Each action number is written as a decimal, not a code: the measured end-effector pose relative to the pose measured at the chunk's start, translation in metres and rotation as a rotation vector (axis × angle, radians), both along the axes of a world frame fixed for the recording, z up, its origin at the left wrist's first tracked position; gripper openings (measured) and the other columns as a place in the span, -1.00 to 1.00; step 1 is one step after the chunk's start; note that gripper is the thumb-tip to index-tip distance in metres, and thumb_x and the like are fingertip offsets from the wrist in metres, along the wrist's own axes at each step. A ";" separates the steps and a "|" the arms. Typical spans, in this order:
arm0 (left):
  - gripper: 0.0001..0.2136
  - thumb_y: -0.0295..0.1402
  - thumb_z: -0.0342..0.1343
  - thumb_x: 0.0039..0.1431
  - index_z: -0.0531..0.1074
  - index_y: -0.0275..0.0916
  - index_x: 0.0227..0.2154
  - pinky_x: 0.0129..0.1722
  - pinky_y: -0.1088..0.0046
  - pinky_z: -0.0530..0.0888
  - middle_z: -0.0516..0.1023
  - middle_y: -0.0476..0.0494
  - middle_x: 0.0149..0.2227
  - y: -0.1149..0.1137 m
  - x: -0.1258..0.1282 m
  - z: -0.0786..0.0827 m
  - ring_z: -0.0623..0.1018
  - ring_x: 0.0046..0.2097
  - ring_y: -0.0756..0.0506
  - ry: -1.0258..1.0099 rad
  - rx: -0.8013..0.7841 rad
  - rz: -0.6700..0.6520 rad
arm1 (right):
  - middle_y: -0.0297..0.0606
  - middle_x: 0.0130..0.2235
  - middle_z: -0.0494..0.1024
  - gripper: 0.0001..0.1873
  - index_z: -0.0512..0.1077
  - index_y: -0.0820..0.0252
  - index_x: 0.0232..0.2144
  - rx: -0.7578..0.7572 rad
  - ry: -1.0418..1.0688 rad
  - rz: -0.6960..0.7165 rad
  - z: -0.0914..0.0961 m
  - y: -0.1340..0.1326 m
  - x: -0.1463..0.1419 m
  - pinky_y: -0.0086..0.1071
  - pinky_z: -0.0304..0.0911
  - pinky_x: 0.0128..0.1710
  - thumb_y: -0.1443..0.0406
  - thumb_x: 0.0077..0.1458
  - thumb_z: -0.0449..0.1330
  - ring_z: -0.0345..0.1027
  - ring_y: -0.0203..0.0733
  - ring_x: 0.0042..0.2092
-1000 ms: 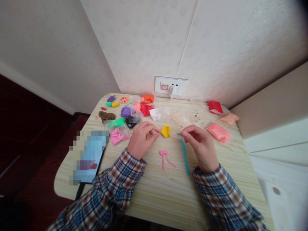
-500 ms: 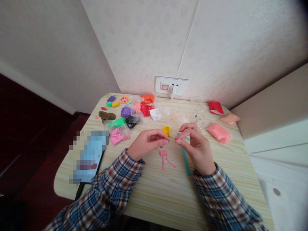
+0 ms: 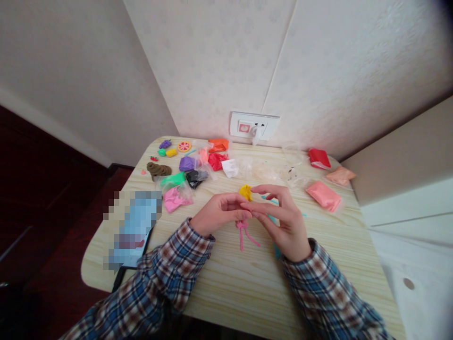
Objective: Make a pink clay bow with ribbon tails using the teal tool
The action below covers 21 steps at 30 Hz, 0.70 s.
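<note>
My left hand (image 3: 226, 211) and my right hand (image 3: 283, 219) meet fingertip to fingertip above the middle of the table. Both are closed in a pinch; a tiny pinkish bit shows between the tips, too small to name. Just below them on the wood lies a pink clay bow (image 3: 242, 227) with two thin tails, its top partly covered by my fingers. A yellow clay lump (image 3: 245, 191) sits behind the fingertips. Beneath my right hand a teal strip (image 3: 277, 251) shows only in part.
Bagged clay in several colours, such as a pink packet (image 3: 177, 199) and a green one (image 3: 173, 179), lies left of centre. Small clay fruits (image 3: 171, 152) sit at the back left, near a phone (image 3: 136, 231). Salmon (image 3: 323, 196) and red packets (image 3: 319, 158) lie right.
My right hand has moved left, and its fingertips now meet those of my left hand, where a gap was before. The hands now partly cover the pink bow.
</note>
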<state>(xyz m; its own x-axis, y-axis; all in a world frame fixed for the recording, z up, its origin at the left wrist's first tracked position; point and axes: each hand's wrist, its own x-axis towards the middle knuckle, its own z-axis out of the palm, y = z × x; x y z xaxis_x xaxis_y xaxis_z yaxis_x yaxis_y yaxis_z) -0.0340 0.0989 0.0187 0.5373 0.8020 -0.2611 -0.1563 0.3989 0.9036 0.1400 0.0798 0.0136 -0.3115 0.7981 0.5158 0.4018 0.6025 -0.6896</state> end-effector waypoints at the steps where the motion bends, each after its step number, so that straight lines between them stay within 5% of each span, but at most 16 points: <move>1: -0.66 -0.20 0.36 -0.23 0.43 -0.34 -0.49 -0.43 0.52 0.41 0.49 0.00 -0.51 0.000 0.000 0.000 0.47 -0.48 0.04 -0.001 0.000 0.008 | -0.24 -0.05 0.39 -0.70 0.48 -0.08 -0.14 0.035 -0.032 0.000 0.001 -0.001 0.000 -0.17 0.22 -0.15 0.37 0.12 0.12 0.24 -0.12 -0.02; 8: -0.70 -0.25 0.35 -0.20 0.43 -0.33 -0.47 -0.41 0.52 0.41 0.49 0.01 -0.50 0.001 -0.001 -0.003 0.47 -0.46 0.04 0.015 0.019 0.058 | -0.20 -0.03 0.38 -0.59 0.38 -0.05 -0.01 0.094 -0.065 -0.023 0.002 -0.002 0.000 -0.18 0.25 -0.17 0.41 0.10 0.11 0.24 -0.12 -0.05; 21: -0.64 -0.16 0.37 -0.27 0.38 -0.33 -0.65 -0.49 0.60 0.34 0.39 0.08 -0.62 0.002 -0.001 0.002 0.35 -0.55 0.11 0.052 0.074 0.166 | -0.22 -0.14 0.38 -0.68 0.45 -0.01 -0.14 0.033 0.021 -0.052 0.002 -0.002 0.001 -0.20 0.30 -0.19 0.43 0.08 0.11 0.29 -0.15 -0.08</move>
